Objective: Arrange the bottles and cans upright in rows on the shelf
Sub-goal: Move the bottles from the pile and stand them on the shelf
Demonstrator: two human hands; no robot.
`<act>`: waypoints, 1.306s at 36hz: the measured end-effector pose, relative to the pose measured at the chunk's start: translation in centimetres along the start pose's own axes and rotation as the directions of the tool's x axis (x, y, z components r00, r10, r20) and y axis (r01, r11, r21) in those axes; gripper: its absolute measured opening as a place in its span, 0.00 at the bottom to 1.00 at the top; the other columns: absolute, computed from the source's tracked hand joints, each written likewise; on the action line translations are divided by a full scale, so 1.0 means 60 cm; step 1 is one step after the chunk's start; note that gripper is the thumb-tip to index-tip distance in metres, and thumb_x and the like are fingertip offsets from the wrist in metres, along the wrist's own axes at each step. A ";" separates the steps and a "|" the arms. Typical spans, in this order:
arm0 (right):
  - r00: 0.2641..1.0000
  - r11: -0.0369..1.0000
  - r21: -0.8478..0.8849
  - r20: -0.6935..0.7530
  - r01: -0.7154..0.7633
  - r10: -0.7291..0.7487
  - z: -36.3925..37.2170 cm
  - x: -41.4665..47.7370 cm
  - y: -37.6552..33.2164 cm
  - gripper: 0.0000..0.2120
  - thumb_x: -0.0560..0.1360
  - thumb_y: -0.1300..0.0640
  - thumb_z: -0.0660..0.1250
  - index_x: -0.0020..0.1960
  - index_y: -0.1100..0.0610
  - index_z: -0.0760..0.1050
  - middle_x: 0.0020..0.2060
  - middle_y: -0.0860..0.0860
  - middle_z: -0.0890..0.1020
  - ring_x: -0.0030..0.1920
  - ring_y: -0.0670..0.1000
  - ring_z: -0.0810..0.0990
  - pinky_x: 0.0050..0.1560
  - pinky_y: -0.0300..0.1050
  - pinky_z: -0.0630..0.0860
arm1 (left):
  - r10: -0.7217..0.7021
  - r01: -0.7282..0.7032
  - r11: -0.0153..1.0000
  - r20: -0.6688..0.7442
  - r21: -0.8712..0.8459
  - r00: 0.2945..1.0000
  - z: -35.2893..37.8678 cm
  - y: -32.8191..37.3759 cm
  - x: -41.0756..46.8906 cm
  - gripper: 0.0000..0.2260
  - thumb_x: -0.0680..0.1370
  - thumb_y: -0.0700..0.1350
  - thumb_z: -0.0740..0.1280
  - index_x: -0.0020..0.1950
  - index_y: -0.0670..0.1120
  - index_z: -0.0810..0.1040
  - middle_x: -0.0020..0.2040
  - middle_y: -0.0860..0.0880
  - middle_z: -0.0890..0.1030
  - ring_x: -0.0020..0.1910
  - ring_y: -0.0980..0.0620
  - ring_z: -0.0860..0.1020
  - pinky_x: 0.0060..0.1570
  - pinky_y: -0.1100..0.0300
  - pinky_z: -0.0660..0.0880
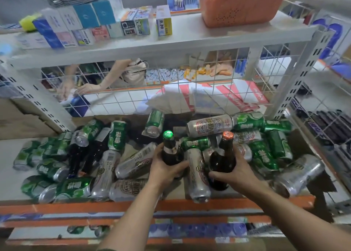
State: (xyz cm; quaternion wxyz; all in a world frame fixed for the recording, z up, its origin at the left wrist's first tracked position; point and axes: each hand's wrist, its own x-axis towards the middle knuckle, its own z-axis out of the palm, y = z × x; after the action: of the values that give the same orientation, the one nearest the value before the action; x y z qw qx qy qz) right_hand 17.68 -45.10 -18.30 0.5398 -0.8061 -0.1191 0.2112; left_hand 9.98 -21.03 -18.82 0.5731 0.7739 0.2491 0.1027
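Several green cans (262,155) and silver cans (197,174) lie on their sides in a heap on the shelf (11,176). My left hand (163,170) grips a dark bottle with a green cap (171,152), held upright above the pile. My right hand (237,173) grips a dark brown bottle with an orange cap (224,157), also upright, just to the right of the first. More dark bottles (87,154) lie flat among the cans at the left.
A white wire grid (190,99) backs the shelf, and another person's hands (83,88) work behind it. The shelf above holds small boxes (106,24) and an orange basket (239,5). An orange rail (76,207) edges the shelf front. A white upright post (296,68) stands right.
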 end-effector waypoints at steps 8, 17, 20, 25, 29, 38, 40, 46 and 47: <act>1.000 1.000 -0.008 0.029 -0.003 0.003 -0.004 -0.008 0.007 0.42 0.58 0.62 0.87 0.65 0.51 0.71 0.54 0.45 0.83 0.52 0.38 0.82 0.53 0.32 0.78 | 0.024 -0.024 0.999 0.004 -0.040 1.000 0.004 -0.004 0.006 0.31 0.63 0.42 0.85 0.61 0.52 0.75 0.50 0.61 0.84 0.48 0.71 0.80 0.45 0.74 0.76; 0.998 0.994 -0.112 -0.059 -0.018 0.012 0.013 -0.013 0.017 0.38 0.57 0.57 0.87 0.62 0.52 0.74 0.51 0.45 0.84 0.52 0.38 0.82 0.51 0.37 0.79 | 0.041 -0.041 0.999 -0.035 -0.018 0.999 0.005 0.000 0.002 0.29 0.65 0.44 0.84 0.62 0.50 0.76 0.51 0.60 0.83 0.49 0.71 0.79 0.46 0.74 0.73; 0.995 0.997 -0.063 -0.091 -0.037 0.031 0.012 -0.011 0.009 0.36 0.59 0.60 0.86 0.63 0.52 0.74 0.51 0.46 0.84 0.53 0.44 0.82 0.48 0.38 0.77 | 0.084 -0.085 0.996 -0.030 -0.023 0.996 0.006 0.009 -0.001 0.26 0.66 0.40 0.83 0.60 0.48 0.76 0.47 0.60 0.83 0.46 0.73 0.79 0.43 0.77 0.73; 0.991 0.999 -0.005 -0.129 -0.033 0.032 -0.002 -0.009 -0.022 0.36 0.58 0.57 0.86 0.62 0.52 0.75 0.52 0.48 0.85 0.53 0.48 0.84 0.55 0.50 0.80 | 0.168 -0.168 0.985 -0.021 -0.031 0.986 -0.011 0.045 0.006 0.22 0.68 0.34 0.80 0.55 0.48 0.76 0.43 0.60 0.85 0.44 0.64 0.82 0.45 0.70 0.77; 0.989 1.000 0.018 -0.146 0.008 -0.005 -0.011 -0.015 -0.059 0.33 0.59 0.60 0.86 0.59 0.52 0.75 0.50 0.50 0.84 0.52 0.48 0.83 0.52 0.47 0.78 | 0.255 -0.257 0.966 -0.081 -0.020 0.964 -0.025 0.069 0.008 0.19 0.68 0.38 0.81 0.52 0.50 0.77 0.45 0.55 0.84 0.45 0.57 0.83 0.46 0.63 0.79; 0.987 0.995 0.024 -0.132 0.095 -0.091 0.000 -0.034 -0.126 0.27 0.60 0.63 0.85 0.54 0.50 0.77 0.45 0.47 0.84 0.42 0.38 0.81 0.38 0.34 0.74 | 0.287 -0.292 0.956 -0.167 -0.008 0.943 -0.070 0.102 -0.014 0.21 0.64 0.47 0.82 0.51 0.47 0.77 0.43 0.53 0.84 0.45 0.56 0.83 0.47 0.58 0.80; 0.986 0.992 0.009 -0.107 0.128 -0.126 0.009 -0.026 -0.142 0.26 0.60 0.62 0.85 0.53 0.51 0.77 0.43 0.48 0.84 0.42 0.42 0.82 0.39 0.39 0.74 | 0.276 -0.282 0.959 -0.187 -0.009 0.943 -0.091 0.105 -0.016 0.22 0.63 0.51 0.80 0.51 0.46 0.77 0.44 0.49 0.84 0.46 0.50 0.84 0.48 0.49 0.81; 0.968 0.968 0.039 0.033 0.249 -0.251 0.076 -0.003 -0.214 0.24 0.61 0.63 0.84 0.51 0.50 0.77 0.42 0.48 0.84 0.40 0.40 0.82 0.39 0.40 0.75 | 0.210 -0.228 0.973 -0.317 -0.020 0.925 -0.183 0.125 -0.054 0.16 0.68 0.40 0.82 0.50 0.43 0.79 0.43 0.48 0.85 0.44 0.50 0.84 0.48 0.50 0.80; 0.960 0.961 0.046 0.057 0.272 -0.275 0.092 0.000 -0.227 0.25 0.60 0.63 0.84 0.51 0.51 0.77 0.42 0.49 0.84 0.41 0.41 0.83 0.41 0.42 0.76 | 0.185 -0.208 0.977 -0.336 -0.034 0.924 -0.204 0.125 -0.063 0.16 0.68 0.41 0.82 0.50 0.43 0.79 0.43 0.47 0.85 0.44 0.50 0.84 0.49 0.50 0.80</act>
State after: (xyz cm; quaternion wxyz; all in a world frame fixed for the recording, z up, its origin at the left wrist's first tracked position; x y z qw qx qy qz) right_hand 15.57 -35.24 -7.58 0.5747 -0.7646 -0.2424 0.1621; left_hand 3.32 -14.35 -7.34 0.5365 0.7464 0.2591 0.2965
